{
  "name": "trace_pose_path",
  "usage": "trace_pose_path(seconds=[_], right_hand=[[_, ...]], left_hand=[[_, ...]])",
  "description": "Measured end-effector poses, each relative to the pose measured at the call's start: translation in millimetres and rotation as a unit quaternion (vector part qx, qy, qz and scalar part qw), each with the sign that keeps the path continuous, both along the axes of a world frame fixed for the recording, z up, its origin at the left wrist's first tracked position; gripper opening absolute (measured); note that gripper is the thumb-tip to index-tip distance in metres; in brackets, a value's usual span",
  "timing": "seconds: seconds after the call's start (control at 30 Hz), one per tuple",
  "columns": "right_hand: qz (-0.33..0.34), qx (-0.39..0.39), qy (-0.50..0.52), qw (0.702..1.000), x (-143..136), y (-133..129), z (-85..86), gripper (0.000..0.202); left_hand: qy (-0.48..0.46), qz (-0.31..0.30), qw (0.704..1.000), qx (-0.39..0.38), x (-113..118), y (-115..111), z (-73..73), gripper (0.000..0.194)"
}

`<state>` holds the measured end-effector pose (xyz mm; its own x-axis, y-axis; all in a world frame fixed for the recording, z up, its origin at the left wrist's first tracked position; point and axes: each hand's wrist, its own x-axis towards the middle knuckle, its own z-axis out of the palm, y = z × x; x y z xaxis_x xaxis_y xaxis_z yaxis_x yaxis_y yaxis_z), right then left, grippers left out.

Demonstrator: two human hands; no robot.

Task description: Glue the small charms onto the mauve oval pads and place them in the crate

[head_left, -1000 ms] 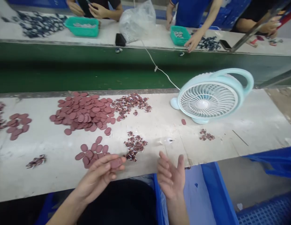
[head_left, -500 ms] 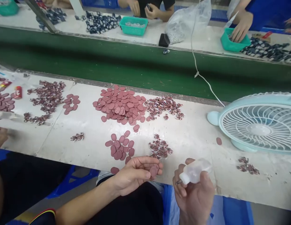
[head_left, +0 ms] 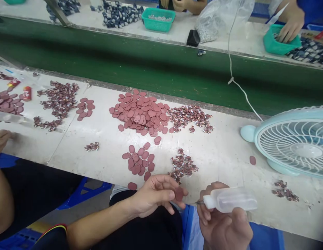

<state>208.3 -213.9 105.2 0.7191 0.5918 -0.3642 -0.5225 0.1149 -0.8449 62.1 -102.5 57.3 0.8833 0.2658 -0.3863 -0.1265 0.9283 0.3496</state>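
Between the fingertips of my left hand [head_left: 158, 194] is a reddish-brown oval disc [head_left: 179, 193], held just off the table's front edge. My right hand [head_left: 221, 222] grips a translucent squeeze bottle [head_left: 232, 200] with a thin metal nozzle [head_left: 199, 202], which points left toward the disc, a small gap apart. Behind my left hand lie a loose group of similar discs [head_left: 139, 159] and a small heap of brown-and-white pieces [head_left: 184, 165]. Farther back are a larger pile of discs [head_left: 142, 113] and another heap of the small pieces [head_left: 189, 116].
A light-blue fan [head_left: 294, 146] stands at the right, its white cord [head_left: 246, 93] running back. A co-worker's hand [head_left: 1, 139] is at the far left. Across the green strip [head_left: 125, 62], other people's hands work near green baskets [head_left: 158, 21] and dark pieces.
The squeeze bottle has swung level, its nozzle now aimed at the disc. My left hand has turned the disc slightly. The whole view has shifted a little.
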Motion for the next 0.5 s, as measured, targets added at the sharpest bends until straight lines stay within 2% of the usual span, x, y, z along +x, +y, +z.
trace_pose_path(seconds=[0.1, 0.17, 0.27, 0.33, 0.5], right_hand=[[-0.009, -0.018, -0.063, 0.998, -10, -3, -4.2, 0.036], [-0.033, -0.022, -0.133, 0.990, -21, -1, -5.9, 0.027], [-0.107, -0.027, -0.225, 0.968, -35, 8, -5.4, 0.019], [-0.143, -0.036, -0.247, 0.958, -41, 15, -4.7, 0.018], [-0.169, -0.062, -0.276, 0.944, -44, 23, -5.3, 0.025]], left_hand=[[0.001, 0.007, 0.999, -0.032, 1, -2, 0.3, 0.013], [0.005, -0.001, 0.999, -0.051, 1, -3, 0.8, 0.020], [0.017, -0.018, 0.998, -0.061, -1, -6, 2.6, 0.034], [0.028, -0.023, 0.998, -0.055, -2, -6, 3.9, 0.035], [0.052, -0.020, 0.998, -0.041, -2, -6, 4.2, 0.037]])
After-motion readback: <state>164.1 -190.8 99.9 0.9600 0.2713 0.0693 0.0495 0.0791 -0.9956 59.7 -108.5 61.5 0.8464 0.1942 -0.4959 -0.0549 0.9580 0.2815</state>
